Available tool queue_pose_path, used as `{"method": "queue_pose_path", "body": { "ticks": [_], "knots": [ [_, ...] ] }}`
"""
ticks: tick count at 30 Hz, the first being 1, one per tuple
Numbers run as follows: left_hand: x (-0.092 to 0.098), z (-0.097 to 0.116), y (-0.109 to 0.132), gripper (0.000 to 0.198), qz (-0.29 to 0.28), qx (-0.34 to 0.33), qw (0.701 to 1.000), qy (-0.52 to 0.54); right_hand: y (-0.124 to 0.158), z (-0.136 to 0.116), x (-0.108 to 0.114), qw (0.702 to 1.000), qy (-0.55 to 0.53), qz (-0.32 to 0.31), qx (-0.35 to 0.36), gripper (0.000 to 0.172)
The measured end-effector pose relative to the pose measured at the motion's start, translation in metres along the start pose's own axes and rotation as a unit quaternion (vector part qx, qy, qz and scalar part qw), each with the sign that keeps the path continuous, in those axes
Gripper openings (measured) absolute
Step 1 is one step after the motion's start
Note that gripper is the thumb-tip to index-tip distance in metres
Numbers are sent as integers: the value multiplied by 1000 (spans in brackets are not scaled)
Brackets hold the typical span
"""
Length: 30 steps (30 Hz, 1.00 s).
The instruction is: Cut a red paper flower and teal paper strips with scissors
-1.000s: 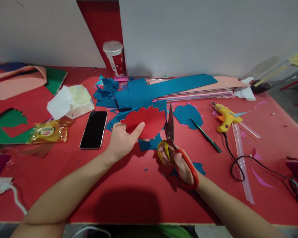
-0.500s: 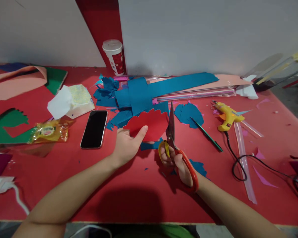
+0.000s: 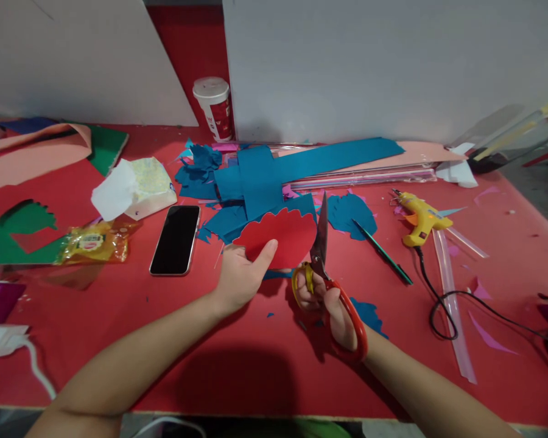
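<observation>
Between thumb and fingers, my left hand (image 3: 244, 274) pinches a red paper cutout (image 3: 285, 234) with a wavy, scalloped upper edge. My right hand (image 3: 326, 301) grips a pair of scissors (image 3: 320, 246) with one red and one yellow handle loop, blades pointing up. The blades stand at the right edge of the cutout; whether they touch it I cannot tell. Under and behind the cutout lie blue paper strips (image 3: 262, 182) and scraps. A scalloped blue paper piece (image 3: 351, 214) rests right of the blades, with a green pen (image 3: 383, 252) partly on it.
A phone (image 3: 176, 240) lies left of my left hand. Farther right are a yellow glue gun (image 3: 424, 219) with a black cord and clear plastic strips (image 3: 450, 310). A paper cup (image 3: 214, 109) stands by the wall. Coloured sheets (image 3: 68, 188) and a yellow wrapper (image 3: 95, 242) lie at left.
The red cutout and my left hand have shifted slightly right and down in view. The scissors stay beside its right edge. The whole scene has also moved a little with the camera.
</observation>
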<state>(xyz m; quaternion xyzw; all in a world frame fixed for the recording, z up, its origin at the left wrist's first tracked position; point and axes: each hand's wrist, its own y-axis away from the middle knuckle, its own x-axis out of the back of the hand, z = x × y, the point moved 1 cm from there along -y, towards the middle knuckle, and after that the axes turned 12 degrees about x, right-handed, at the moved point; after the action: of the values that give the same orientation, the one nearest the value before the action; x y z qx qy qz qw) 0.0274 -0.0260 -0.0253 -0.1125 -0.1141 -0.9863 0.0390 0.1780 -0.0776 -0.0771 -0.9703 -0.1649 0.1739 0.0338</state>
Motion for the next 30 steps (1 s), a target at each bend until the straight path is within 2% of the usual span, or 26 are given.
{"method": "queue_pose_path", "body": {
  "ticks": [3,8,17,22,30],
  "knots": [
    [0,2,2,43,48,-55,996,-53,0,1,0,1000,2,3,-1,51],
    [0,4,3,46,40,-66,994,-83,2,7,2,1000,-18,10,-8,52],
    [-3,-1,3,47,47,-49,997,-44,2,3,-2,999,-40,19,12,52],
    [-4,0,4,34,24,-42,999,-5,2,3,-3,999,-48,19,9,52],
    [-6,-3,6,30,12,-6,1000,26,2,5,-6,999,-36,34,12,53]
  ]
}}
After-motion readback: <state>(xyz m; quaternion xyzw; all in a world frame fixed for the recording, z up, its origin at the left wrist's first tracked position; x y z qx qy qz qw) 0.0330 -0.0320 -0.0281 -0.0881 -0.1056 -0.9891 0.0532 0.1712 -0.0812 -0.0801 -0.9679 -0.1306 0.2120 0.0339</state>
